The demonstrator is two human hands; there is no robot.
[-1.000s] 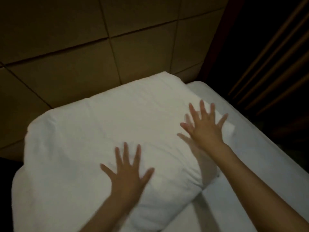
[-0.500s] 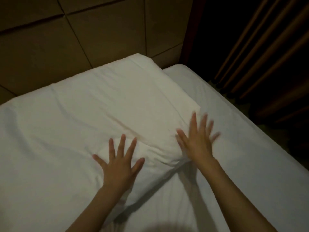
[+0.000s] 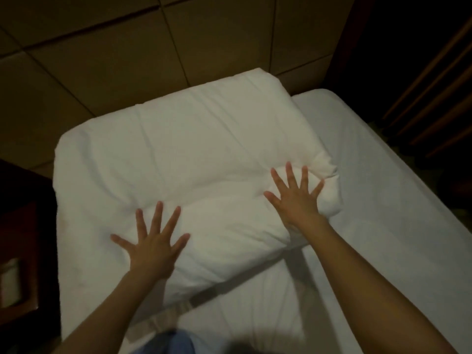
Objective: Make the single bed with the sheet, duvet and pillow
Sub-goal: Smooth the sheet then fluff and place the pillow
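Observation:
A white pillow [image 3: 194,154] lies across the head of the bed, against the padded headboard. My left hand [image 3: 153,246] presses flat on its near left part, fingers spread and straight. My right hand [image 3: 297,198] presses flat on its right end, fingers spread, just short of a bunched corner of the pillowcase. White bedding [image 3: 383,200] covers the mattress to the right of the pillow and in front of it; whether this is the sheet or the duvet I cannot tell.
A tan padded headboard [image 3: 127,60] stands behind the pillow. A dark wooden nightstand [image 3: 23,251] sits close at the bed's left. Dark striped curtains [image 3: 434,85] hang at the right. Blue cloth [image 3: 171,344] shows at the bottom edge.
The view has swung left and pulled back, showing the pillow's left end and the nightstand. Both hands stay spread flat on the pillow, the right one now further onto its right end.

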